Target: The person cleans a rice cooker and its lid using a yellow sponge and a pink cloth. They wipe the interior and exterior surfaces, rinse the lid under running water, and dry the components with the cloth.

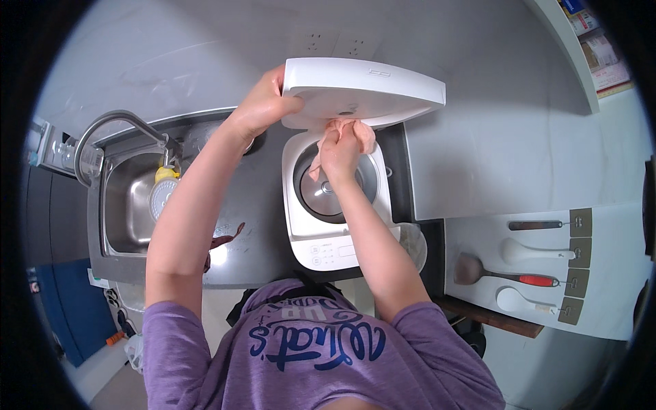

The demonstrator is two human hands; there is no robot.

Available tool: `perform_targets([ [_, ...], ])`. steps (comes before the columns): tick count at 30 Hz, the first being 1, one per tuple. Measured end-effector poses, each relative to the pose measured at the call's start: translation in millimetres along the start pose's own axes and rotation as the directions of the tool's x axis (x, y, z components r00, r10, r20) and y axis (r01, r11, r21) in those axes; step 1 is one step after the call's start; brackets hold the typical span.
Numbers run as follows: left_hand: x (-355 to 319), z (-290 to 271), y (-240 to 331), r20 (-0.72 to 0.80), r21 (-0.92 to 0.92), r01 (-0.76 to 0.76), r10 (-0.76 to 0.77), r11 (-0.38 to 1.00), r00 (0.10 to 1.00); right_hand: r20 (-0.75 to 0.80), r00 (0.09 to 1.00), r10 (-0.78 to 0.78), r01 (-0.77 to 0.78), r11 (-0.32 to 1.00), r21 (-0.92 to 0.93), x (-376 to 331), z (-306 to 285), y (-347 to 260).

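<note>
A white rice cooker (307,239) stands on the dark counter with its lid (362,85) raised. My left hand (263,102) grips the lid's left edge and holds it up. My right hand (339,152) presses a pink cloth (365,133) against the underside of the lid, above the cooker's shiny metal inner pot (311,195). The cooker's front panel with small buttons faces me.
A steel sink (123,198) with a curved tap (113,126) lies to the left, a yellow-topped brush (164,184) in it. On the right a white board (615,273) holds a spatula (506,273), spoons and a knife. A wall socket (335,44) sits behind the cooker.
</note>
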State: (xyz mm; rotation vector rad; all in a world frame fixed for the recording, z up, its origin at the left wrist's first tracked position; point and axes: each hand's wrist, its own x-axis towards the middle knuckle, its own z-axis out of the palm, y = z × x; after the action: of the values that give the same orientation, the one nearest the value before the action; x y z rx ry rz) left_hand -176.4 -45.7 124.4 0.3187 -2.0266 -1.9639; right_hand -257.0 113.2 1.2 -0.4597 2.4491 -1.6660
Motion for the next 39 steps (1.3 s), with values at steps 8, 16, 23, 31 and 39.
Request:
perform_targets([
  [8,4,-8,2,0.016,-0.055,0.030,-0.029,0.998,0.999,0.252,0.959,-0.128,0.062,0.965,0.256,-14,17,-8],
  [16,3,-2,5,0.061,-0.076,-0.027,0.032,0.997,0.998,-0.186,0.933,-0.307,0.351,0.891,0.289,-23,-10,-8],
  [23,5,-7,-3,0.091,-0.103,-0.052,0.061,0.993,0.994,-0.011,0.973,-0.231,0.222,0.917,0.333,4,-36,-8],
  [31,9,-11,-16,0.103,-0.104,-0.073,0.084,0.992,0.991,0.074,0.984,-0.164,0.167,0.678,-0.716,2,-62,8],
  [39,9,-8,-19,0.085,-0.137,-0.086,0.098,0.987,0.992,0.417,0.878,-0.234,0.470,0.582,-0.664,-22,5,-9],
])
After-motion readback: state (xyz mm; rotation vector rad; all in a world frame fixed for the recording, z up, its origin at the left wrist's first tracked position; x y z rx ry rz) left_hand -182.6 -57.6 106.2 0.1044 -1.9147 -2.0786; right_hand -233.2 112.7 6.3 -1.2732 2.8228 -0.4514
